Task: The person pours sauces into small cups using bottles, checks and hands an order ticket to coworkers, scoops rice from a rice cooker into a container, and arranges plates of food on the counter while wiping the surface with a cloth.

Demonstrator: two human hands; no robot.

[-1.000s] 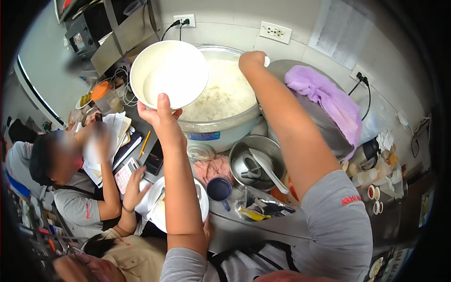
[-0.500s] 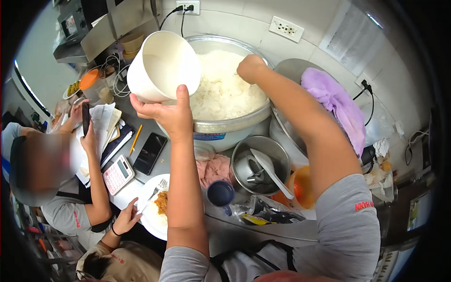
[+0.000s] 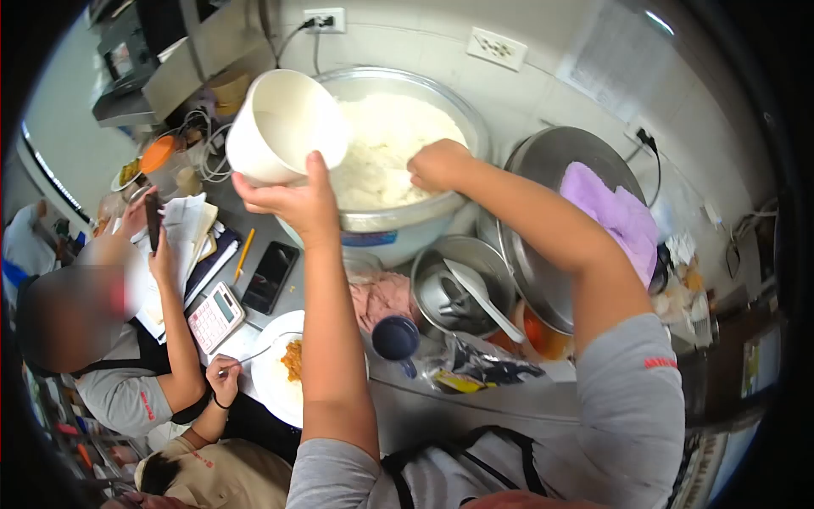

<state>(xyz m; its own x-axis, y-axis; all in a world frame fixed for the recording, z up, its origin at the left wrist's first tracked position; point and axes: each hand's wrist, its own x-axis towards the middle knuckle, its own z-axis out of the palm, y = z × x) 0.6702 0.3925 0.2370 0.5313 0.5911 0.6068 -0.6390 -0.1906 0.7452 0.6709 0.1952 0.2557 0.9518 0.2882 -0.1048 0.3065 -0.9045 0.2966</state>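
Observation:
A large round cooker (image 3: 398, 222) full of white rice (image 3: 390, 127) stands against the wall. My left hand (image 3: 292, 204) holds a white bowl (image 3: 288, 127) from below, tilted over the cooker's left side. The inside of the bowl shows no food. Over the right part of the rice is my right hand (image 3: 439, 165), its fingers closed; what they hold is hidden. To the right a big metal lid (image 3: 543, 229) leans beside the cooker, with a purple cloth (image 3: 610, 216) on it.
A metal bowl (image 3: 465, 246) with utensils, a pink cloth (image 3: 377, 301), a dark blue mug (image 3: 395, 338) and a plastic packet (image 3: 479, 365) lie in front. At left are two co-workers, a plate of food (image 3: 275, 390), a calculator (image 3: 217, 316) and a phone (image 3: 270, 277).
My right hand has moved from the cooker's far right rim down and left over the rice. The white bowl has tipped toward the cooker. A co-worker's hand now holds a utensil at the plate.

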